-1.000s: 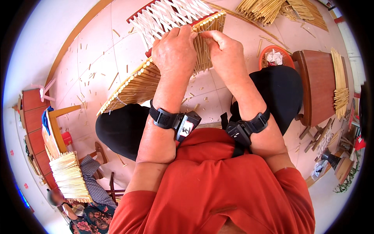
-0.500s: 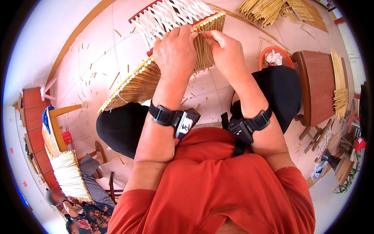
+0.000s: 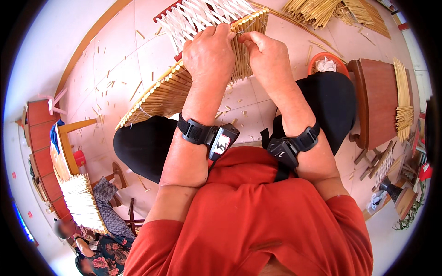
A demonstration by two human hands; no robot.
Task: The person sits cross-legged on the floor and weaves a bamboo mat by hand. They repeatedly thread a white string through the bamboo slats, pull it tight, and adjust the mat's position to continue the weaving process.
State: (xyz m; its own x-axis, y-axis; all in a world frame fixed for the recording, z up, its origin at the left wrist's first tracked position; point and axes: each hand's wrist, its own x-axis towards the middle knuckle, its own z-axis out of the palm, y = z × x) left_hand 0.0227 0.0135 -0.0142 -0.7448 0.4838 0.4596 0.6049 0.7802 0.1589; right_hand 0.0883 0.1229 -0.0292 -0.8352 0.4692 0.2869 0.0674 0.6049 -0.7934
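Note:
A mat of thin straw-coloured sticks [image 3: 159, 97], tied side by side with string, stands bent in front of me and reaches down to my left knee. My left hand [image 3: 209, 57] is closed over its upper edge near the bend, thumb against the stick ends. Just to the right, my right hand [image 3: 269, 57] pinches a thin string [image 3: 239, 32] that runs to the mat's edge. What lies under the left palm is hidden. Behind the mat is a dark red frame laced with white straps [image 3: 198, 20].
An orange-red bin [image 3: 340, 67] with crumpled paper stands beyond my right knee. Right of it is a brown wooden bench [image 3: 377, 99] with a stick bundle [image 3: 402, 101]. More sticks [image 3: 313, 11] lie at the far right. Stick offcuts litter the tiled floor. Other people [image 3: 108, 255] sit at lower left.
Both hands have risen slightly along with the mat's upper edge. The left hand keeps its hold, and the right fingers still pinch, now a little closer to the left thumb.

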